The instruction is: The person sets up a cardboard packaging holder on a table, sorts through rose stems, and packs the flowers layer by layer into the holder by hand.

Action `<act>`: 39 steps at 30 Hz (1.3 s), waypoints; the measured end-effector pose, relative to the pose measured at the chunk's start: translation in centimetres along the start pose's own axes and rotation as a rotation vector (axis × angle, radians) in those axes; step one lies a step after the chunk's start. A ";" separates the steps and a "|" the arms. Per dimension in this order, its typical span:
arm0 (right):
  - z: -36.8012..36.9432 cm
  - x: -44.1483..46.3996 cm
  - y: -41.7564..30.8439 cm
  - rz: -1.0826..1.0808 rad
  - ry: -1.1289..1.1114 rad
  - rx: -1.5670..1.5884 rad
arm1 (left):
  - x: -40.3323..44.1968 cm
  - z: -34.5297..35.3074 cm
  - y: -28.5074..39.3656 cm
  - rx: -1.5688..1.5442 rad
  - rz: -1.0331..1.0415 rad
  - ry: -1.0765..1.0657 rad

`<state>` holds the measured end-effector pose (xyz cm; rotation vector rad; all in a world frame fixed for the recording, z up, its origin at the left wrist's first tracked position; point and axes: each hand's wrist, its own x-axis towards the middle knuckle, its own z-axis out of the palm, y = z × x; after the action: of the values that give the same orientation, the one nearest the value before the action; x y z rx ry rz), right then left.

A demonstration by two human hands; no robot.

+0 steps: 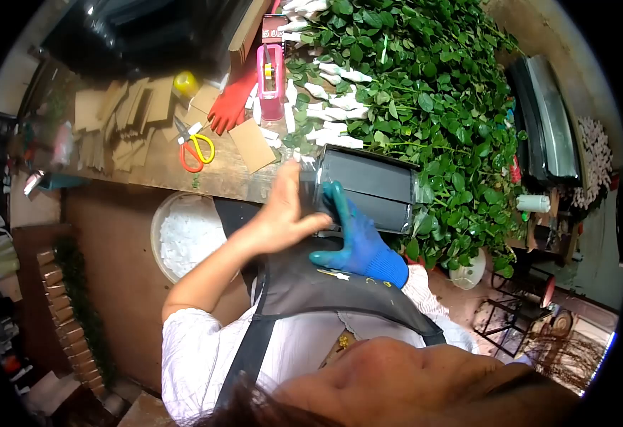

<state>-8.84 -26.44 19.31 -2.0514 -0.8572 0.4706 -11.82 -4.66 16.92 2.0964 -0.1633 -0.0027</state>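
My left hand (283,210) is bare, with its thumb held away from the raised fingers, just left of a black rectangular box (379,186). My right hand (358,238) wears a blue-green glove; its fingertips rest at the box's near left side and its thumb is spread toward my left hand. Nothing shows between the fingers of either hand. Clear film seems to edge the box, which lies at the table's front edge beside leafy stems (425,85) with white-wrapped ends (347,103).
On the wooden table (229,178) lie scissors (196,149), a red glove (229,107), a pink tape dispenser (270,82), cardboard pieces (130,107) and a yellow roll (185,84). Below its edge stands a bucket of white pieces (187,238). Dark sleeves (546,117) stand at the right.
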 end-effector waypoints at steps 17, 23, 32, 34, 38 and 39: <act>-4.2 -7.5 11.8 0.493 0.756 0.515 | 12.3 7.0 1.6 0.359 0.716 -0.437; -7.6 -8.7 12.2 0.431 0.747 0.933 | 10.7 7.8 1.3 0.609 0.726 -0.482; -8.6 -11.6 5.9 0.861 -0.057 -0.439 | 10.5 8.2 0.7 0.665 0.754 -0.477; -7.8 -11.1 6.1 0.903 -0.134 -0.521 | 10.4 8.2 0.7 0.670 0.763 -0.470; -7.7 -12.4 6.6 0.724 -0.017 -0.490 | 10.3 8.1 0.8 0.687 0.751 -0.485; -7.2 -12.5 7.2 0.723 -0.011 -0.483 | 10.4 8.1 0.8 0.686 0.749 -0.485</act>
<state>-10.28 -42.45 17.80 -2.8008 -0.2034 0.7060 -2.21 -13.26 14.12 2.5357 -1.3964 -0.0044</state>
